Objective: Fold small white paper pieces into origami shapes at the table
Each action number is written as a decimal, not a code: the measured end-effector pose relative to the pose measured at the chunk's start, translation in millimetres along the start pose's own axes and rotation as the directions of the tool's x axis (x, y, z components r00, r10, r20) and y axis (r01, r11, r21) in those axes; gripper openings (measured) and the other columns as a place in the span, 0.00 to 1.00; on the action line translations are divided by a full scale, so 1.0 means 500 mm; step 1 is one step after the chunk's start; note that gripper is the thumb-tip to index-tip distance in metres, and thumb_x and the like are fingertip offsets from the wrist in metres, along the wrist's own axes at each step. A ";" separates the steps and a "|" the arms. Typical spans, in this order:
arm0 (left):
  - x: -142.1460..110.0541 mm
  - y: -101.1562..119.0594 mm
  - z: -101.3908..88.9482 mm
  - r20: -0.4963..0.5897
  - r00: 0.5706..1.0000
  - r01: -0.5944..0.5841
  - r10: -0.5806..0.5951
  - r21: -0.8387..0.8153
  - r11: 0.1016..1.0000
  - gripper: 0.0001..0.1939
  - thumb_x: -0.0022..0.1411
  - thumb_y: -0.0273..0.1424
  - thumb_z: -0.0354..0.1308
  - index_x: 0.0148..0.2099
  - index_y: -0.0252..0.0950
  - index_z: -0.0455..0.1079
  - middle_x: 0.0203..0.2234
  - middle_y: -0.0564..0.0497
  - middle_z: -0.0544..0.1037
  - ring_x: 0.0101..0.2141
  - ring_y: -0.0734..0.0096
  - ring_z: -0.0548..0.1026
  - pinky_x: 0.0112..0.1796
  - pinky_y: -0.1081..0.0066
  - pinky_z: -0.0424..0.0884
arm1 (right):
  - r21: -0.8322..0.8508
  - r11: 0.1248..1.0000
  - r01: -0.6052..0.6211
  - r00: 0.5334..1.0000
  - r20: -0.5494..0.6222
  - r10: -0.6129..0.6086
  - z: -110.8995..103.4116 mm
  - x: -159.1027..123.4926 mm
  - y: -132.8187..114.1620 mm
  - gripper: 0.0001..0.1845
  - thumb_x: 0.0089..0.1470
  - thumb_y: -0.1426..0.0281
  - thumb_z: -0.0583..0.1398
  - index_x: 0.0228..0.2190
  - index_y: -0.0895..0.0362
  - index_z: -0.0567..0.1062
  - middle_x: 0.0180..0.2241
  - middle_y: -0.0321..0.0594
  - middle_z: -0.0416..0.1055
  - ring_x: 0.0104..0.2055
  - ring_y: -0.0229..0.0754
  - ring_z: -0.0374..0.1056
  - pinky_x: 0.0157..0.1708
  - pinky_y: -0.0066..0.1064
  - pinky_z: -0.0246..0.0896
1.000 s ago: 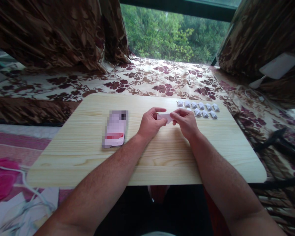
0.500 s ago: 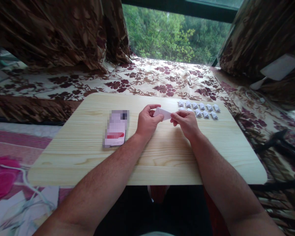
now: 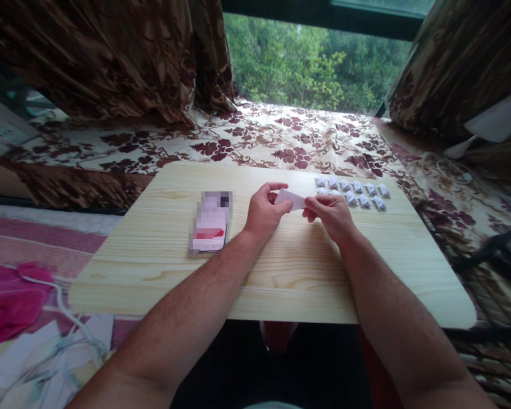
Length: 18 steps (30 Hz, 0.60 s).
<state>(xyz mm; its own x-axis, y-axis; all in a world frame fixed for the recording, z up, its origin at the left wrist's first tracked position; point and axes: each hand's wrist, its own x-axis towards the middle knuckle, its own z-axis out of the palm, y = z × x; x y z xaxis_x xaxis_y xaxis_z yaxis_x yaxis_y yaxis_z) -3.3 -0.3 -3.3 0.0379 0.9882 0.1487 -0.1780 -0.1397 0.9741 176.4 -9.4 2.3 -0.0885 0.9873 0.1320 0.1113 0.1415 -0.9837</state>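
Observation:
A small folded piece of white paper (image 3: pixel 296 199) is held between my two hands above the middle of the table. My left hand (image 3: pixel 267 210) grips its left end, thumb on the near face and fingers behind. At the paper's right corner, my right hand (image 3: pixel 330 213) pinches it between thumb and forefinger. Several small white folded paper pieces (image 3: pixel 357 186) lie in two rows beyond my right hand, which partly covers the nearer row. Left of my left hand, a phone (image 3: pixel 210 224) lies on the table, its screen blurred out.
The pale wooden table (image 3: pixel 153 272) has rounded corners. Behind it runs a ledge with a floral cloth (image 3: pixel 293 136) below a window. A white lamp (image 3: pixel 496 119) stands at the right. Loose papers (image 3: pixel 29 352), a white cable (image 3: pixel 62 301) and pink cloth (image 3: pixel 17 301) lie at lower left.
The whole view has shifted slightly, so the table and hands appear a little farther right. Both hands keep their hold on the folded paper, with hardly any change in pose.

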 end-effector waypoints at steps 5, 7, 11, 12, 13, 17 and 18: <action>-0.003 0.000 0.001 0.062 0.997 0.050 -0.051 0.027 0.998 0.26 0.47 0.28 0.65 0.51 0.34 0.70 0.24 0.53 0.76 0.24 0.72 0.74 0.29 0.72 0.71 | -0.068 0.997 0.030 1.000 -0.004 -0.030 0.004 0.001 0.002 0.22 0.52 0.53 0.65 0.22 0.59 0.79 0.18 0.38 0.72 0.19 0.34 0.61 0.21 0.28 0.54; -0.004 0.000 0.002 0.080 0.995 0.063 -0.066 0.037 0.997 0.27 0.47 0.28 0.66 0.52 0.33 0.70 0.23 0.53 0.76 0.24 0.72 0.74 0.28 0.72 0.71 | -0.070 0.996 0.046 0.999 -0.015 -0.047 0.005 0.001 0.002 0.21 0.52 0.54 0.65 0.22 0.59 0.79 0.18 0.38 0.72 0.19 0.34 0.61 0.21 0.28 0.54; -0.004 -0.003 0.001 0.096 0.994 0.052 -0.058 0.060 0.997 0.27 0.47 0.28 0.65 0.52 0.33 0.70 0.23 0.53 0.77 0.24 0.71 0.75 0.28 0.72 0.70 | -0.075 0.995 0.062 0.997 -0.031 -0.065 0.009 0.001 0.002 0.19 0.52 0.56 0.65 0.22 0.59 0.78 0.18 0.37 0.71 0.19 0.34 0.61 0.21 0.28 0.54; -0.005 -0.003 0.001 0.103 0.993 0.050 -0.057 0.071 0.996 0.27 0.47 0.27 0.65 0.52 0.33 0.70 0.23 0.53 0.77 0.24 0.71 0.75 0.28 0.72 0.70 | -0.074 0.995 0.063 0.997 -0.030 -0.066 0.009 0.001 0.002 0.19 0.52 0.56 0.65 0.23 0.59 0.78 0.18 0.36 0.70 0.20 0.34 0.61 0.21 0.28 0.54; -0.005 -0.004 0.001 0.114 0.992 0.048 -0.058 0.084 0.995 0.27 0.47 0.27 0.65 0.52 0.33 0.70 0.23 0.53 0.77 0.24 0.71 0.75 0.27 0.73 0.70 | -0.072 0.996 0.061 0.998 -0.027 -0.064 0.010 0.001 0.002 0.18 0.51 0.56 0.66 0.24 0.59 0.79 0.18 0.36 0.70 0.20 0.34 0.61 0.21 0.28 0.54; -0.008 -0.006 0.002 0.169 0.983 0.043 -0.065 0.133 0.990 0.28 0.47 0.26 0.64 0.53 0.33 0.69 0.23 0.54 0.76 0.23 0.73 0.74 0.26 0.74 0.68 | -0.078 0.996 0.036 0.998 -0.039 -0.040 0.014 0.001 0.003 0.16 0.49 0.58 0.67 0.24 0.60 0.78 0.18 0.35 0.69 0.20 0.34 0.60 0.21 0.28 0.54; -0.008 -0.006 0.003 0.177 0.982 0.039 -0.063 0.137 0.990 0.28 0.47 0.26 0.64 0.53 0.33 0.69 0.22 0.54 0.76 0.22 0.74 0.73 0.26 0.74 0.68 | -0.082 0.996 0.032 0.998 -0.049 -0.036 0.014 0.001 0.003 0.16 0.49 0.58 0.67 0.23 0.60 0.77 0.18 0.34 0.69 0.20 0.34 0.60 0.21 0.28 0.53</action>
<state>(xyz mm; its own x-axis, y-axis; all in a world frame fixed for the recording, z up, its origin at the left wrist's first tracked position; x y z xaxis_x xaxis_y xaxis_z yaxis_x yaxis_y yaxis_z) -1.5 -4.0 -6.5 0.2224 0.9682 0.1145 -0.0404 -0.1082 0.9933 169.4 -9.1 -0.2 -0.0441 0.9838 0.1736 0.1894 0.1789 -0.9655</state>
